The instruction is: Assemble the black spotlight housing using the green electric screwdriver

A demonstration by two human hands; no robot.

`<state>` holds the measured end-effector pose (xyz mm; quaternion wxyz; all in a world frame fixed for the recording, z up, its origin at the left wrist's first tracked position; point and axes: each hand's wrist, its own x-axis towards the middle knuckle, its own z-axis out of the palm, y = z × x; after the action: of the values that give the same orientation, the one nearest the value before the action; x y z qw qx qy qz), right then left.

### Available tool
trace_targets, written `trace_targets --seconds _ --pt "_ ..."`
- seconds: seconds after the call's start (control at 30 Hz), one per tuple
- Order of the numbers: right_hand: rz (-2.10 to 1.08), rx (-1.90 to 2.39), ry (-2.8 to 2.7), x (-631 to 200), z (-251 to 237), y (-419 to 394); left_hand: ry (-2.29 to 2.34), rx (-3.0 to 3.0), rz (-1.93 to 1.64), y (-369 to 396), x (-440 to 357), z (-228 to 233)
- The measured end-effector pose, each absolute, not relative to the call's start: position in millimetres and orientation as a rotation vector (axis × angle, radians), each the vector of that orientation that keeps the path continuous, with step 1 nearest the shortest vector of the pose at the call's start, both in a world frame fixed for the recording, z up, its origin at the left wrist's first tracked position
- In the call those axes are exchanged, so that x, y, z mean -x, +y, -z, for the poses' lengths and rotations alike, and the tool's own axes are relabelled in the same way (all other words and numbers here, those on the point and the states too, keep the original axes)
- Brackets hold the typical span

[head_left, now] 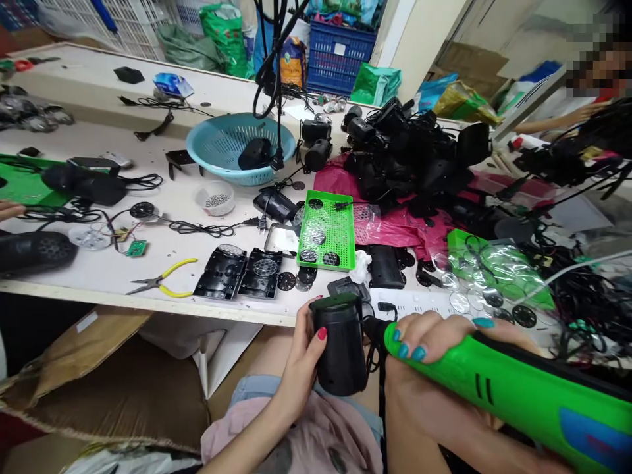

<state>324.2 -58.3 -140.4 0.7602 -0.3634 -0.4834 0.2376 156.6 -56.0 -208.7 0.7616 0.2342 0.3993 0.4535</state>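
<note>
- Here, gripping the housing (340, 355) upright at the near edge of the table (103, 276), with the left hand (300, 362) curled around it.
- Grasping the green tool (494, 388) in a wrapped right hand (437, 336), with its nose just beside the housing.
- Beyond, facing a tray (350, 230), with two shells (220, 273) and pliers (165, 281) to its left.
- Farther back, facing a basin (230, 174).
</note>
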Motion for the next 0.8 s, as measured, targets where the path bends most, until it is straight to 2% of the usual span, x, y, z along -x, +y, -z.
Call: trace_targets --seconds 0.23,0.4,0.6,0.8 --pt "-0.649 0.673 -1.262 -309.1 120.5 -54.5 0.83 -0.326 -0.929 -60.5 -155.1 208.3" --pt "-0.495 0.83 -0.918 -291.0 115.1 -55.3 0.69 -0.28 -0.935 -55.8 -148.3 212.3" --pt "-0.56 0.784 -0.808 -283.4 112.9 -47.0 0.258 -0.072 -0.71 -42.1 -134.7 237.2" --pt "-0.632 0.786 -0.741 -274.9 109.7 -50.1 0.136 -0.015 -0.637 -51.0 -148.6 252.7"
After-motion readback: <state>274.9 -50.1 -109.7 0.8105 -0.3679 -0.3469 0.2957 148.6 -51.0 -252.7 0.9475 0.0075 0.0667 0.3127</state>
